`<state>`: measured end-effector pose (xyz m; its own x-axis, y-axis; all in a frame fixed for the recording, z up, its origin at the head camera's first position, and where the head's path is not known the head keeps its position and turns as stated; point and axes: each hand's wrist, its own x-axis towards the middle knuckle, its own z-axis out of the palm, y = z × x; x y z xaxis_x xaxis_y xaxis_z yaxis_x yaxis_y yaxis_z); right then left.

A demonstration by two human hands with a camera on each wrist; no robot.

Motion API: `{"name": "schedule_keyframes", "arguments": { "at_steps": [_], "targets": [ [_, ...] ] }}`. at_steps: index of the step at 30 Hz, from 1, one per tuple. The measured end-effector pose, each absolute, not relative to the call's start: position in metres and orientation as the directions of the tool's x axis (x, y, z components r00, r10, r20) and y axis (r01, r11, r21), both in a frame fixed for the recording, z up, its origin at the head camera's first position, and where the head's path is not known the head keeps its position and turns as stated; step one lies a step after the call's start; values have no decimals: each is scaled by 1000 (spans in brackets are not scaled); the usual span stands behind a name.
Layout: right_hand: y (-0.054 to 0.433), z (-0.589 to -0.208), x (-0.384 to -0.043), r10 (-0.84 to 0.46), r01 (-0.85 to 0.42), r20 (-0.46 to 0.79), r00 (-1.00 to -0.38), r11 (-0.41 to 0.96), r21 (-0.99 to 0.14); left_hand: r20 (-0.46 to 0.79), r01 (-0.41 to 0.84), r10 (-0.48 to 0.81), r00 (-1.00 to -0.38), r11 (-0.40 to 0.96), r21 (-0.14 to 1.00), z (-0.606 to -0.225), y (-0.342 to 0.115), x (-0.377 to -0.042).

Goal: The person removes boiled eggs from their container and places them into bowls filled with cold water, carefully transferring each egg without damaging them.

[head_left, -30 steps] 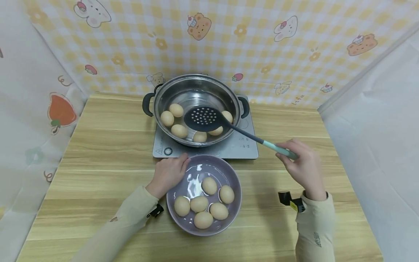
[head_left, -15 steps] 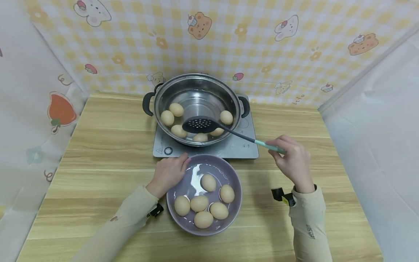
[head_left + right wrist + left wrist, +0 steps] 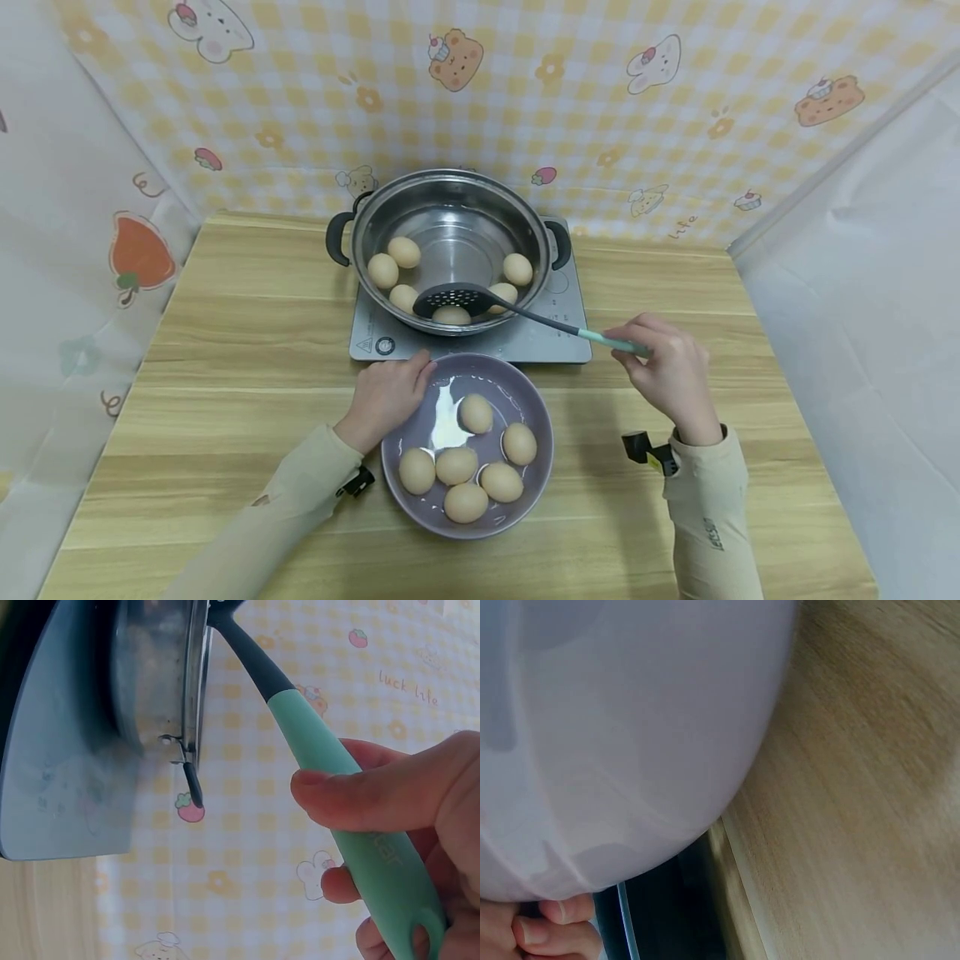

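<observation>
My right hand [image 3: 670,371] grips the mint-green handle of a black slotted skimmer [image 3: 551,322]; thumb and fingers wrap it in the right wrist view. The perforated head dips into a steel pot [image 3: 450,179], near its front wall, just over an egg [image 3: 452,316]. Several other eggs sit around the pot floor, including one egg [image 3: 517,269] at the right. At the upper left rim of a purple bowl [image 3: 543,400], my left hand [image 3: 386,396] holds on; its fingertips curl against the bowl's side in the left wrist view. Several eggs [image 3: 457,466] lie in this bowl.
The pot stands on a grey induction cooker [image 3: 536,342], right behind the bowl. Black handles [image 3: 339,239] stick out at the pot's sides. A patterned yellow-checked cloth [image 3: 450,125] hangs behind the wooden table [image 3: 247,333], with pale walls on both sides.
The skimmer's head has sunk lower toward the pot's front eggs, and my right hand has shifted left and slightly up. My left hand stays on the bowl's rim.
</observation>
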<state>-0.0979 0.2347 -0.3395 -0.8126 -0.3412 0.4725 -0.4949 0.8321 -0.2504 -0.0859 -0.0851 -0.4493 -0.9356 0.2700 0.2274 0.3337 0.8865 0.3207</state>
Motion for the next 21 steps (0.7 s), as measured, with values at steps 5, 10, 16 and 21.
{"name": "schedule_keyframes", "arguments": {
  "at_steps": [5, 10, 16, 21],
  "targets": [
    [234, -341, -98, -338, -491, 460, -821, 829, -268, 219, 330, 269, -938, 887, 323, -450, -85, -85],
    [233, -340, -98, -351, -496, 432, -831, 820, -287, 214, 326, 267, -940, 889, 321, -450, -86, -85],
    [230, -339, -98, -370, -495, 379, -848, 808, -321, 220, 332, 271, -937, 887, 320, -449, -86, -85],
    [227, -336, -98, -377, -477, 314, -871, 800, -363, 228, 336, 272, -935, 886, 318, -451, -86, -86]
  ]
}}
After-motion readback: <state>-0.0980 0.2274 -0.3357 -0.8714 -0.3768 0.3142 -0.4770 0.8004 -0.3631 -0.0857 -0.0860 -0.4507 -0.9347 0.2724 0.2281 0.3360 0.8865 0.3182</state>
